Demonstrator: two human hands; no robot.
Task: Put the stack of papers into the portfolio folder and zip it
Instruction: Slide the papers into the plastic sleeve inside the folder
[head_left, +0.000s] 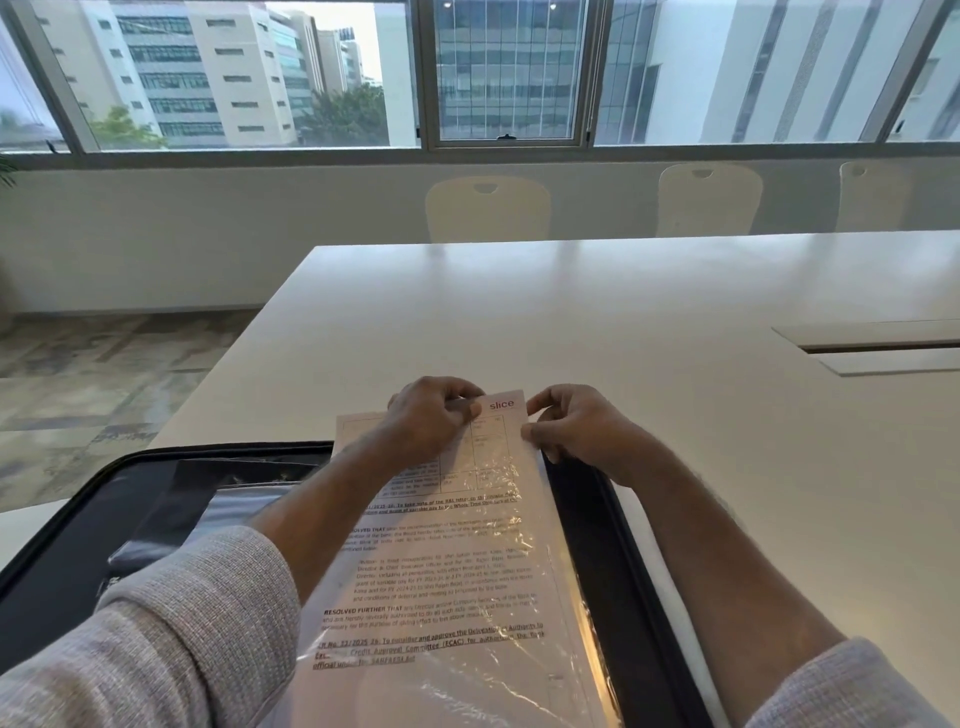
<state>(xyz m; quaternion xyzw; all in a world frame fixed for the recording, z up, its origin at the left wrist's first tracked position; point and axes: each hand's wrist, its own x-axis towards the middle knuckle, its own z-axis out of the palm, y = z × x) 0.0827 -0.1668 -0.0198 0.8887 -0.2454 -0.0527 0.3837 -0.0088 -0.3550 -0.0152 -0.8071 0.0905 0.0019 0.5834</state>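
A stack of printed papers (447, 577) lies partly inside a clear plastic sleeve (524, 654), and its top end sticks out beyond the sleeve. The sleeve rests on the right half of an open black portfolio folder (78, 525) at the table's near edge. My left hand (434, 415) pinches the top edge of the papers near the red "slice" logo. My right hand (576, 423) pinches the sleeve's upper right edge beside the papers. The folder's zipper rim (618, 525) runs along the right side.
The folder sits on a large white table (597, 312) with a cable hatch (878, 345) at the right. Three pale chairs (488, 208) stand along the far side below a row of windows. Patterned floor lies off the table's left edge.
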